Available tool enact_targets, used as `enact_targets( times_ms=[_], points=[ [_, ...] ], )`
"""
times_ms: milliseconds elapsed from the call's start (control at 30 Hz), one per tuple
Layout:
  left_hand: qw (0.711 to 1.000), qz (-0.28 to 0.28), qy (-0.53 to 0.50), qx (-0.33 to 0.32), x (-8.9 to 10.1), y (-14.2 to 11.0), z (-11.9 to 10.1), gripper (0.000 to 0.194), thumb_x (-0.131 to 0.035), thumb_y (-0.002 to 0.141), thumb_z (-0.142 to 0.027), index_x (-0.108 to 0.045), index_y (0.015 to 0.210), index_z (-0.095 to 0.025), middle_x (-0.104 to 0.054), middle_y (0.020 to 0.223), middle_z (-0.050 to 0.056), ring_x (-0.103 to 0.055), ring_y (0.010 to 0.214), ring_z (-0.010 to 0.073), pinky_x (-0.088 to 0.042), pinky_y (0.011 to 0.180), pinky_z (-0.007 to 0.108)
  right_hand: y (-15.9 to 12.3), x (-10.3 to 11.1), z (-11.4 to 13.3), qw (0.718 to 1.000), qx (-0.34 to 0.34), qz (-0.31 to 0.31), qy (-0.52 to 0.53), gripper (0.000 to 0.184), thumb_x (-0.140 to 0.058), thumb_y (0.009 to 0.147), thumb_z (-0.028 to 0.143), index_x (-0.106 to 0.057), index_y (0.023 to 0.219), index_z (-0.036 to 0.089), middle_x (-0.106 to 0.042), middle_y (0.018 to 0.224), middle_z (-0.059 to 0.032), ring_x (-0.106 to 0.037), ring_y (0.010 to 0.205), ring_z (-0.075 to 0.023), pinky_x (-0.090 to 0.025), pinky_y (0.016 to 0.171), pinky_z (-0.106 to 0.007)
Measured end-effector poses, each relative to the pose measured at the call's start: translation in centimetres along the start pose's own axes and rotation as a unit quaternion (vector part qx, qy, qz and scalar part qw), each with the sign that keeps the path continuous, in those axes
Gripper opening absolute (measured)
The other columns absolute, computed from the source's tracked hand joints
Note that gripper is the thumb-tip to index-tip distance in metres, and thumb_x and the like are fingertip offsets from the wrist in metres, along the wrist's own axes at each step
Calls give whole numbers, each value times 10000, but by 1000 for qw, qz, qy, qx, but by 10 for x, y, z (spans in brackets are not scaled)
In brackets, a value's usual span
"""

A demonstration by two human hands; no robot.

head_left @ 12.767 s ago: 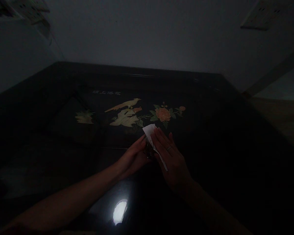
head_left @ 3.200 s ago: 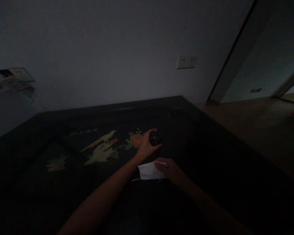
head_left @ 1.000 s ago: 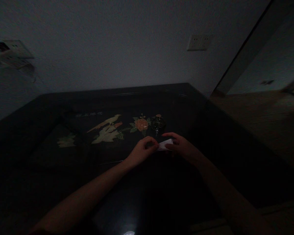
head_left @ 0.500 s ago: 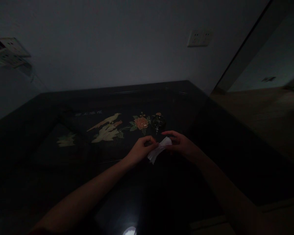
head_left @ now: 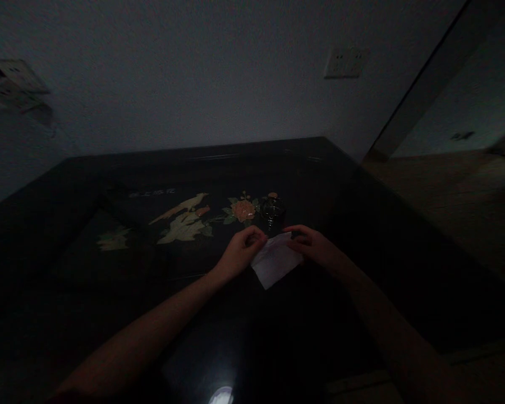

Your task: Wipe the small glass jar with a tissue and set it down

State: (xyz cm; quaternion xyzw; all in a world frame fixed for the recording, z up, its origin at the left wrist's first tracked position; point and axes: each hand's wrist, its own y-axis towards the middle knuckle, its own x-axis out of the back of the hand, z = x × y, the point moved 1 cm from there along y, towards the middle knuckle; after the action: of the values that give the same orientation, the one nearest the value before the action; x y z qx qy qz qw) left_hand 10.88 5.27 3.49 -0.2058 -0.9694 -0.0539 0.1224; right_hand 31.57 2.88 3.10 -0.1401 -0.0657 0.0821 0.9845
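Observation:
A white tissue [head_left: 276, 261] is spread between my two hands over the dark tabletop, its lower corner pointing toward me. My left hand [head_left: 244, 248] pinches the tissue's upper left edge between thumb and fingers. The upper right edge is in the grip of my right hand [head_left: 313, 245], whose index finger reaches out toward the left. Just beyond the tissue is a small round dark or clear glass bottle [head_left: 271, 210] with an orange-brown top; neither hand touches it. Dim light hides fine detail.
The glossy black table [head_left: 219, 165] has a raised flower [head_left: 243, 211], a bird design [head_left: 183, 221] and pale lettering. A wall socket [head_left: 347, 62] is behind it, with more sockets [head_left: 14, 84] at left. Wooden floor [head_left: 437, 182] lies to the right.
The tissue was bunched narrow between my hands and is now opened out into a wide, flat sheet. My hands have moved slightly apart.

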Motion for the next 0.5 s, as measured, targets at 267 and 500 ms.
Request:
enact_targets(
  times_ms=[267,500],
  points=[
    [999,-27,28,-5,7,7,17,136,-553,817,-280,-519,913,-189,-561,692,-33,-534,608,107,-397,549,215,7,7,-8,998,-19,19,-62,402,-761,614,186,-644,998,170,-668,716,1,-627,649,-159,-458,576,-271],
    [993,-6,111,-40,9,8,20,145,-553,820,-178,-541,962,-205,-645,813,2,-616,749,150,-474,667,271,2,18,-1,994,-15,22,-105,443,-733,625,166,-629,1055,160,-559,595,60,-520,522,-106,-376,495,-230]
  ],
)
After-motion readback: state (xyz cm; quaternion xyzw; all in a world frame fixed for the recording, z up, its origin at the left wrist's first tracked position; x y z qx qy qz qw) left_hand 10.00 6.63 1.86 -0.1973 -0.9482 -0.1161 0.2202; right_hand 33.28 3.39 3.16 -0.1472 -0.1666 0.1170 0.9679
